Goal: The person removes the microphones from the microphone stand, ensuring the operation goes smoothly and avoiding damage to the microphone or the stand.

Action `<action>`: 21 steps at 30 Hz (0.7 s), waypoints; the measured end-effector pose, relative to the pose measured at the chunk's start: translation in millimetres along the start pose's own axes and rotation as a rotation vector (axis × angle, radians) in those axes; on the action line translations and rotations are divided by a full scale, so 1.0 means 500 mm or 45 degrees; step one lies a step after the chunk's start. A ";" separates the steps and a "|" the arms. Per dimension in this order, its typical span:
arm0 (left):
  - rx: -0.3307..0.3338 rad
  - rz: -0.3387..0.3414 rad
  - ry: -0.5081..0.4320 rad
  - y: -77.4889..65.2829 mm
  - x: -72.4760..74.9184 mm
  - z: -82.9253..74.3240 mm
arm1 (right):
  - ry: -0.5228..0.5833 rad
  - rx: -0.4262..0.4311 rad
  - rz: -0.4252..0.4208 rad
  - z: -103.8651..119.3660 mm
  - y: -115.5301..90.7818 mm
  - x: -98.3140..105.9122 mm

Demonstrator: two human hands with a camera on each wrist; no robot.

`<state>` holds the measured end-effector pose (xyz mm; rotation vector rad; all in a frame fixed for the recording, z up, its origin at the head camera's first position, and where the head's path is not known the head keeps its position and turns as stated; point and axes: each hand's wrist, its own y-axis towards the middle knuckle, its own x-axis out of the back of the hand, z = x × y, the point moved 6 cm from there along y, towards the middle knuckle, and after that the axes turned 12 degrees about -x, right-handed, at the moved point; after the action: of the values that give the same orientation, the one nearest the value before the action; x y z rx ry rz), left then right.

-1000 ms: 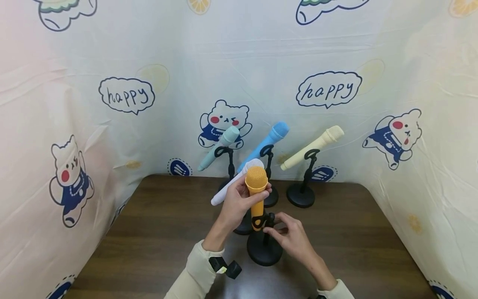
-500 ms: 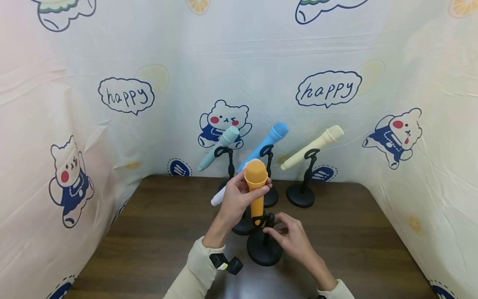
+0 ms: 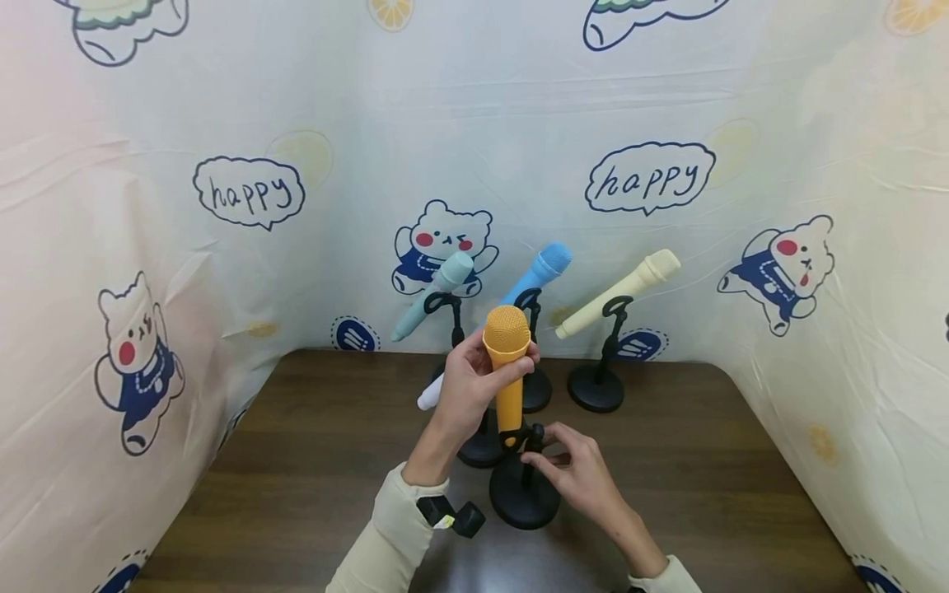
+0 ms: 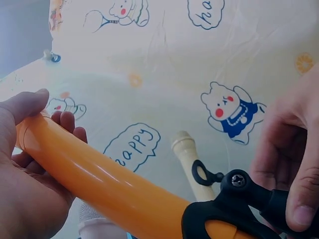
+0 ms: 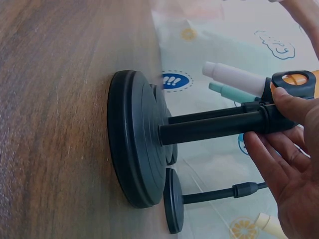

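My left hand (image 3: 467,395) grips an orange microphone (image 3: 507,331) just below its mesh head. The lower end of its handle sits inside the black ring clip (image 4: 199,219) of the nearest microphone stand (image 3: 524,498). In the right wrist view, the orange tip (image 5: 294,78) shows within that ring. My right hand (image 3: 582,471) pinches the stand near the top of its pole (image 5: 214,128), thumb on one side and fingers on the other. The stand's round base rests on the table.
Behind stand several more black stands holding tilted microphones: teal (image 3: 430,301), blue (image 3: 547,265), pale yellow (image 3: 619,292) and white (image 3: 430,394). The white one is mostly hidden by my left hand. A printed cloth (image 3: 474,107) hangs behind the brown wooden table (image 3: 704,478).
The orange microphone and my left hand have moved up slightly, and less of the handle's end shows below the clip. The white microphone's head has become hidden. My right hand stays on the stand.
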<state>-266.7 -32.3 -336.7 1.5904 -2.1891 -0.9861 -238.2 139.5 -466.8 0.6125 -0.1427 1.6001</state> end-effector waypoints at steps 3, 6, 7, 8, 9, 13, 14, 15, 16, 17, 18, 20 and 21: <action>-0.019 -0.004 0.001 0.005 -0.002 -0.008 | -0.005 -0.009 0.001 0.000 0.000 0.001; -0.029 -0.027 0.005 0.008 0.000 -0.015 | -0.011 -0.018 -0.001 0.001 0.001 0.001; -0.030 -0.035 0.007 0.008 0.001 -0.017 | -0.016 -0.019 -0.003 0.000 0.001 0.001; -0.031 -0.043 0.007 0.009 0.002 -0.018 | -0.018 -0.018 -0.005 0.000 0.001 0.001; -0.032 -0.046 0.006 0.009 0.003 -0.020 | -0.023 -0.012 -0.006 0.001 0.001 0.000; -0.069 -0.047 -0.010 0.016 0.008 -0.027 | -0.032 0.019 -0.014 0.002 0.001 0.000; -0.088 -0.044 -0.015 0.018 0.010 -0.030 | -0.033 0.023 -0.017 0.002 0.001 -0.001; -0.107 -0.041 -0.019 0.020 0.011 -0.032 | -0.034 0.027 -0.020 0.003 0.002 -0.001; -0.125 -0.036 -0.028 0.022 0.012 -0.035 | -0.035 0.025 -0.022 0.003 0.002 -0.001; -0.141 -0.034 -0.035 0.023 0.013 -0.037 | -0.034 0.021 -0.024 0.003 0.002 -0.001; -0.156 -0.033 -0.048 0.025 0.014 -0.039 | -0.033 0.017 -0.025 0.003 0.002 -0.001; -0.176 -0.047 -0.082 0.029 0.018 -0.048 | -0.037 0.009 -0.024 0.002 0.002 -0.001; -0.189 -0.056 -0.099 0.031 0.021 -0.054 | -0.037 0.008 -0.022 0.002 0.002 -0.001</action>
<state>-266.7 -49.4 -308.4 1.5635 -2.0834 -1.2124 -238.8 138.3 -465.9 0.6408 -0.1536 1.5756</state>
